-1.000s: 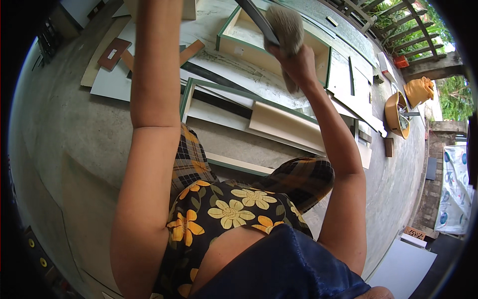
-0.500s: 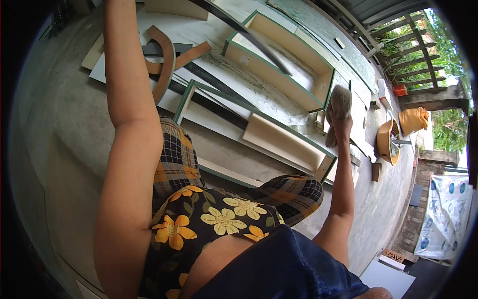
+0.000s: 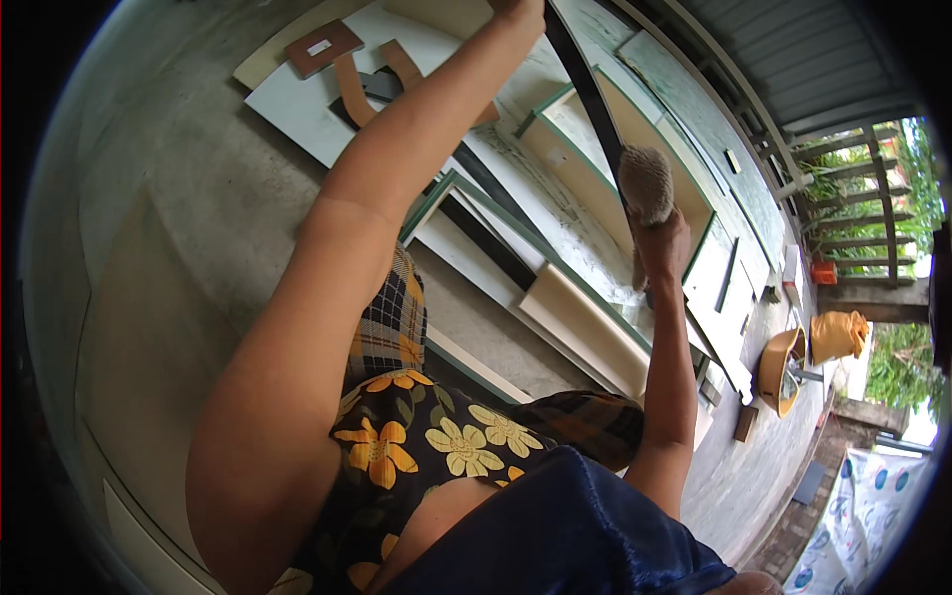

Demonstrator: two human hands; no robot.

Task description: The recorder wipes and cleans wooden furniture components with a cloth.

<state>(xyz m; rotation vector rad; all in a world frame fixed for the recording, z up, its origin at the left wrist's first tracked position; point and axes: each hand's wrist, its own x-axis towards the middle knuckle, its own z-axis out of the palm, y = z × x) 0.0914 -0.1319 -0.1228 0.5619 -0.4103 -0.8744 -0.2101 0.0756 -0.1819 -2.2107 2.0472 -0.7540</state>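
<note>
The right hand is wrapped around a cloth, a thick, fuzzy, grey-brown one, which rests against the near end of a dark strip. The strip slants from the far edge of the view toward the right hand, above the far frame, a cream box with green edges. The left hand is at the strip's far end (mostly cut off, so I cannot tell whether it grips). Nearer the person is another green-edged frame, with a cream board at its right part. To the left, a brown plate with a slot lies on a white panel, near curved brown pieces. Far to the right, a yellow tub stands on the floor, just beside an orange sack.
</note>
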